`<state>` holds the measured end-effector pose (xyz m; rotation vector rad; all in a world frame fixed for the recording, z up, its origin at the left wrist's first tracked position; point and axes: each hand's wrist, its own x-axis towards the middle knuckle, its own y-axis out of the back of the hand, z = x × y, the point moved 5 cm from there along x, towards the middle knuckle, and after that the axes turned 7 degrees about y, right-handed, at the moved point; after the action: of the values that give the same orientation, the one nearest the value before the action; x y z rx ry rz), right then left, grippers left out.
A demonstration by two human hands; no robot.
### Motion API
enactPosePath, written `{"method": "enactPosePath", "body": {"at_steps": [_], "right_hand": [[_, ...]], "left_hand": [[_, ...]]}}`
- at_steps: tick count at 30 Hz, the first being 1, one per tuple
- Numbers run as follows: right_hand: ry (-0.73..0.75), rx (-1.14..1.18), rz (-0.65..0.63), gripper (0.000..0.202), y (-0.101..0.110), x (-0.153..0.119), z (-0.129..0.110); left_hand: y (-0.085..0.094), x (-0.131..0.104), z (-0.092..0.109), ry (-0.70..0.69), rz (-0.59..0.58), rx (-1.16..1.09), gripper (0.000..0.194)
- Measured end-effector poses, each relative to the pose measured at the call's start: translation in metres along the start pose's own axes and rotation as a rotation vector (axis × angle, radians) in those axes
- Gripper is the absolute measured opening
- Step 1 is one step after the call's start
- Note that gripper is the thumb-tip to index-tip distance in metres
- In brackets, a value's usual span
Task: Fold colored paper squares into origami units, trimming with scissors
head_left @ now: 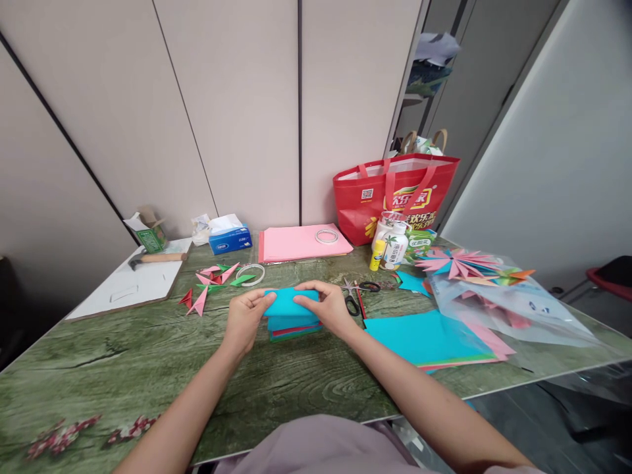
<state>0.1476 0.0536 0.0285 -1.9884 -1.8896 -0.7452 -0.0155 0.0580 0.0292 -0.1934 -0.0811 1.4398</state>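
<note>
1. Both hands, left hand (245, 320) and right hand (330, 306), pinched a folded teal paper sheet (291, 302), fingers closed on its ends, seemingly to hold its fold.
2. It hovered over a small stack of coloured paper squares (292, 327) on the green wood-grain table (148, 368).
3. Black-handled scissors (356, 292) lay just right.
4. Farther back, pink sheets (296, 242) and a red shopping bag (395, 194) met beige wall panels (237, 112).
</note>
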Motion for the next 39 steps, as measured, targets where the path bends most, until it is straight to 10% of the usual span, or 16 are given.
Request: {"method": "enactPosePath", "body": {"at_steps": [32,39], "right_hand": [[-0.067,-0.047,0.081,0.019,0.0056,0.0003,-0.0025],[-0.02,-0.012,-0.116,0.016,-0.0012,0.0035,0.0009]], "left_hand": [[0.0026,0.0019,-0.0021,-0.062,0.045,0.003,0.025],[-0.0004,0.0005,-0.0011,-0.059,0.003,0.056,0.021]]}}
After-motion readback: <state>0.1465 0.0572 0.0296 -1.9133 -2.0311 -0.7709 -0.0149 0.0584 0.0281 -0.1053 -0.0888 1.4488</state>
